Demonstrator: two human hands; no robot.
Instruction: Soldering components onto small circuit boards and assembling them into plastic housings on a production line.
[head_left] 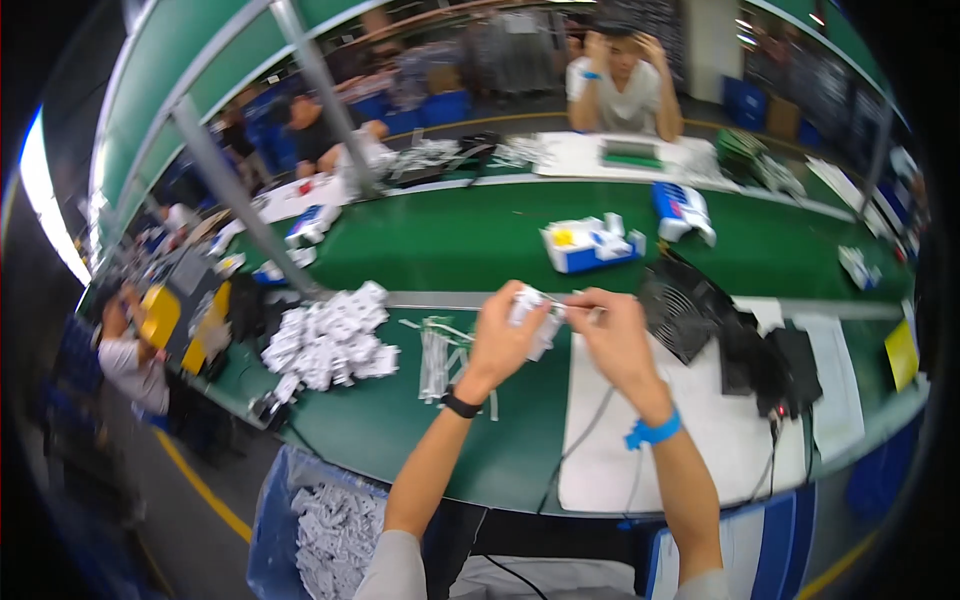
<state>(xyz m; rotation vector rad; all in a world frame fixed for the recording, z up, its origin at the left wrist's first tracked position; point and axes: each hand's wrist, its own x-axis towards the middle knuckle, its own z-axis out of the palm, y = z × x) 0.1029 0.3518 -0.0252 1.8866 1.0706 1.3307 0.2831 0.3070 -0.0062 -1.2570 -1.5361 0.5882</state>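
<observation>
My left hand [504,338] is raised over the front edge of the green belt, its fingers closed around a small bunch of white pieces [536,318], too blurred to name. Just to its right, my right hand [612,335] pinches at the same spot, with a thin light strip between the two hands. What sits in the right fingertips is too small to make out. Left of my hands lie a heap of small white pieces with dark marks [335,335] and several thin white strips [435,360].
A black fan [685,305] and dark boxes with cables [765,365] stand right, beside a white sheet [610,450]. A blue bin [268,540] of white scraps is below left. Blue-and-white boxes [590,262] rest on the belt [440,235]. A person [622,95] sits opposite.
</observation>
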